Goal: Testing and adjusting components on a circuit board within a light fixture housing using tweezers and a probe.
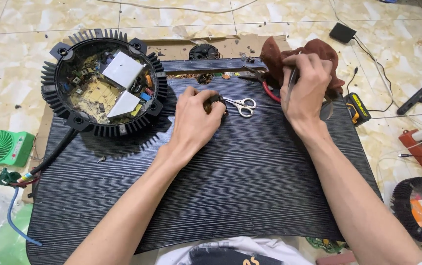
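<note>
**Small dark part under the left hand, tool in the right, scissors between**

Starting at the left of the ridged black table (250, 191), we see the round finned housing (104, 81) lying open side up, its circuit board and white blocks exposed, well apart from both hands. A black cable (54, 156) runs from its lower edge off the table's left side.

Moving inward, our left hand (195, 120) rests near the middle of the table with its fingers curled closed around a small dark round part (215, 100). The part sits at the fingertips, on the table or just above it; we cannot tell which. Only its top shows, so we cannot read a long axis for it.

Just to the right of that part lie the white-handled scissors (243, 105), handles toward the right, blades pointing back at the left hand's fingertips, touching or nearly so.

Further right, our right hand (307, 87) is raised over the brown cloth (319, 51) at the table's far right corner. Its fingers are pinched on a thin metal tool (292, 78) that hangs roughly upright, tip downward.

So the part lies directly in the left hand and to the left of the right hand, with the scissors between them. The left hand is clearly the nearer one.
</note>
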